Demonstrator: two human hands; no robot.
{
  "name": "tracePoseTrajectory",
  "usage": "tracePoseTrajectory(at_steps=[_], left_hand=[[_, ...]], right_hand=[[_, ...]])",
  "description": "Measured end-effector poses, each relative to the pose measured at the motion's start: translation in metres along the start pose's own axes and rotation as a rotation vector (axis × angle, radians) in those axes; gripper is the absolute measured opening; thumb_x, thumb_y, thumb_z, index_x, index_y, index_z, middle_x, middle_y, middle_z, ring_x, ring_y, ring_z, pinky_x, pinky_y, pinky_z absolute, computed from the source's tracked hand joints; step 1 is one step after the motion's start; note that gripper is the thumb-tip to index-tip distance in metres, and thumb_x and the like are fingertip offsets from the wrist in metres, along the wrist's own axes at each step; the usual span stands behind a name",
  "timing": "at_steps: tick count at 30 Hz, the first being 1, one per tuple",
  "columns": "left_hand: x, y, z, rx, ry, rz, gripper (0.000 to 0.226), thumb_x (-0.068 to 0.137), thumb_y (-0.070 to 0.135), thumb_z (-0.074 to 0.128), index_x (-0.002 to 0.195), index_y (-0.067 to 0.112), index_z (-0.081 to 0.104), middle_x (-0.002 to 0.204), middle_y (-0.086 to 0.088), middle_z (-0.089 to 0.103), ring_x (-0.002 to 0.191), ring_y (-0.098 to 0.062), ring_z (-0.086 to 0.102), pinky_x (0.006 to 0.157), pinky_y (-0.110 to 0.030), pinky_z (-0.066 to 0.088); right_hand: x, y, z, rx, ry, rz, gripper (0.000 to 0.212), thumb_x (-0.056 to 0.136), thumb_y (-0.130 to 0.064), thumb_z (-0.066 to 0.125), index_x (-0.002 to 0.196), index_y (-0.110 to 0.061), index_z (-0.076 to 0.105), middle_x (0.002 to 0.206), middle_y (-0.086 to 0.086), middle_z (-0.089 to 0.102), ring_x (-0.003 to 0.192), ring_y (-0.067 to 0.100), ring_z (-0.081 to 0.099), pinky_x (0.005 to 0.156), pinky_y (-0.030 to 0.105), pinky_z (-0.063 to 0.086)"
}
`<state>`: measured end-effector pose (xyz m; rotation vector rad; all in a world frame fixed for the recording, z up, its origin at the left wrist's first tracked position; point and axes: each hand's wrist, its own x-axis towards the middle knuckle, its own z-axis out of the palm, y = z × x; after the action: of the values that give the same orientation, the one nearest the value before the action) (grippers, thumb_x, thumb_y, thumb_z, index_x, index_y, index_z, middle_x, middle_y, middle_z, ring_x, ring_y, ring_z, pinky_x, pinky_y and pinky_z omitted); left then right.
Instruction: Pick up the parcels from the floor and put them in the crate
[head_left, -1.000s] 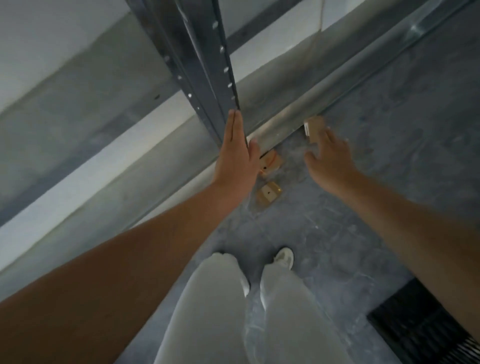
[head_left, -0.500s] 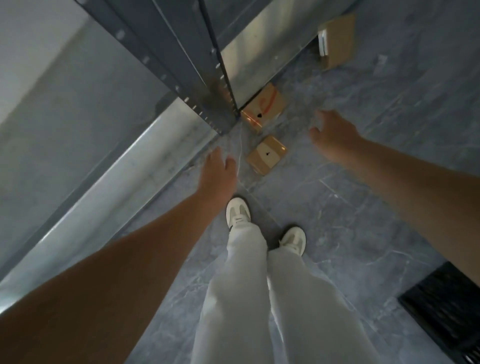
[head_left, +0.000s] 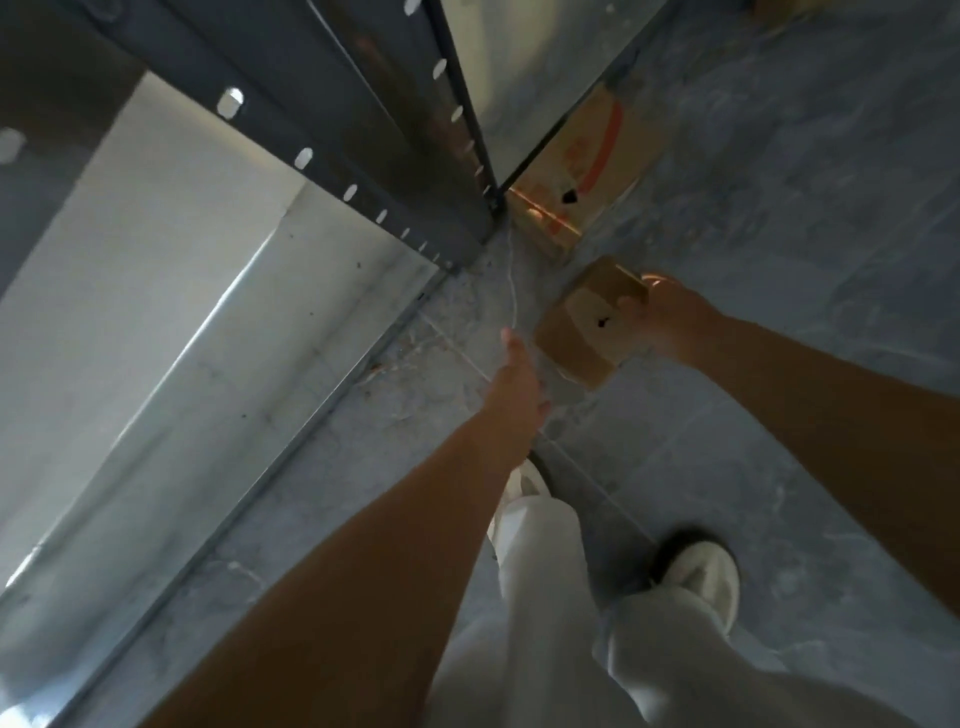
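Directly below the head camera, the person's right hand (head_left: 670, 322) grips a small parcel (head_left: 582, 332), a plain brown cardboard box with a little black mark on its upper face. The thumb (head_left: 631, 306) lies curled over that face beside the mark, and the fingers wrap the far edge. The box sits tilted, one corner raised toward the shelving, and whether its low corner touches the floor (head_left: 779, 415) cannot be told from this angle. The left hand (head_left: 519, 384) reaches out just beside the box's near-left edge with its fingers straight and together, holding nothing and apart from the cardboard. Beyond the small parcel lies a larger parcel (head_left: 587, 171), also brown, with a curved red stripe and a black mark on top. It rests on the floor against the foot of a dark metal shelf upright (head_left: 374, 145) pierced with a row of slots. A pale metal panel (head_left: 156, 312) runs along the base of the shelving to the left. The floor is grey marbled tile with thin seams. At the bottom are the person's legs in white trousers (head_left: 545, 597) and white shoes (head_left: 701, 577), set back from both boxes.
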<state>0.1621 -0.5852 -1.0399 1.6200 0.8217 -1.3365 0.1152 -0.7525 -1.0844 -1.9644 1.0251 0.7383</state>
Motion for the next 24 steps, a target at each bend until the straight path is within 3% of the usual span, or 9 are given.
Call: tracePoseTrajectory(at_steps=[2,4,7,9,12,15,18,21,24], left_hand=[[0.0,0.009,0.007,-0.081,-0.093,-0.012,0.078,0.098,0.063,0.019,0.154,0.009,0.019,0.157,-0.011,0.032,0.143,-0.028,0.035,0.119,-0.039,0.027],[-0.011,0.016,0.012,-0.124,-0.155,0.007,0.076,0.099,0.062,0.018,0.155,0.011,0.016,0.16,-0.01,0.027,0.145,-0.028,0.03,0.12,-0.038,0.024],[-0.046,0.022,0.009,-0.115,-0.166,0.083,0.069,0.101,0.057,0.017,0.151,0.012,0.029,0.155,-0.005,0.037,0.14,-0.024,0.038,0.104,-0.027,0.034],[-0.082,0.026,0.004,-0.086,-0.177,0.106,0.067,0.101,0.056,0.018,0.15,0.013,0.032,0.153,-0.004,0.04,0.138,-0.023,0.042,0.102,-0.027,0.035],[-0.151,0.041,0.004,-0.06,-0.169,0.194,0.058,0.103,0.053,0.023,0.146,0.017,0.039,0.136,0.003,0.054,0.119,-0.018,0.058,0.095,-0.025,0.044],[-0.243,0.075,0.014,-0.039,-0.12,0.306,0.03,0.105,0.042,0.031,0.115,0.025,0.054,0.102,0.012,0.06,0.085,-0.003,0.061,0.068,-0.018,0.05],[-0.355,0.127,0.03,-0.057,-0.115,0.468,0.019,0.105,0.03,0.037,0.096,0.027,0.053,0.093,0.01,0.059,0.085,-0.007,0.059,0.079,-0.026,0.051],[-0.472,0.167,0.036,-0.092,-0.089,0.665,0.016,0.103,0.023,0.045,0.088,0.021,0.049,0.088,0.001,0.057,0.077,-0.011,0.061,0.069,-0.024,0.053],[-0.575,0.192,0.031,-0.027,-0.046,0.823,0.017,0.099,0.022,0.055,0.085,0.014,0.048,0.104,-0.014,0.062,0.093,-0.023,0.068,0.08,-0.029,0.059]], right_hand=[[0.001,0.0,0.004,0.076,-0.019,-0.002,0.041,0.102,-0.027,0.044,0.132,0.001,0.05,0.129,0.025,0.053,0.116,0.038,0.055,0.088,0.037,0.043],[-0.007,-0.001,-0.001,0.151,0.001,0.007,0.047,0.102,-0.029,0.044,0.139,0.0,0.043,0.133,0.025,0.05,0.119,0.038,0.053,0.089,0.039,0.042],[-0.038,-0.005,-0.021,0.213,0.028,0.041,0.047,0.104,-0.035,0.04,0.139,-0.005,0.039,0.115,0.013,0.052,0.103,0.029,0.053,0.079,0.035,0.04],[-0.069,-0.011,-0.041,0.238,0.051,0.059,0.045,0.104,-0.04,0.034,0.132,-0.005,0.044,0.107,0.009,0.05,0.095,0.024,0.05,0.076,0.032,0.034],[-0.128,-0.034,-0.084,0.418,0.151,0.1,0.047,0.103,-0.045,0.032,0.128,-0.008,0.049,0.114,0.009,0.053,0.104,0.028,0.053,0.081,0.034,0.038],[-0.195,-0.071,-0.148,0.594,0.244,0.069,0.048,0.102,-0.047,0.033,0.128,-0.01,0.05,0.124,0.014,0.056,0.115,0.031,0.054,0.097,0.043,0.044],[-0.275,-0.12,-0.239,0.724,0.315,0.008,0.042,0.099,-0.056,0.035,0.112,-0.02,0.052,0.122,0.012,0.059,0.117,0.033,0.056,0.102,0.055,0.043],[-0.367,-0.165,-0.329,0.798,0.399,-0.147,0.029,0.091,-0.059,0.041,0.082,-0.035,0.054,0.096,-0.001,0.063,0.101,0.022,0.062,0.094,0.057,0.049],[-0.46,-0.204,-0.402,0.804,0.494,-0.31,0.028,0.092,-0.053,0.051,0.079,-0.028,0.051,0.088,0.002,0.06,0.094,0.024,0.065,0.086,0.059,0.052]])
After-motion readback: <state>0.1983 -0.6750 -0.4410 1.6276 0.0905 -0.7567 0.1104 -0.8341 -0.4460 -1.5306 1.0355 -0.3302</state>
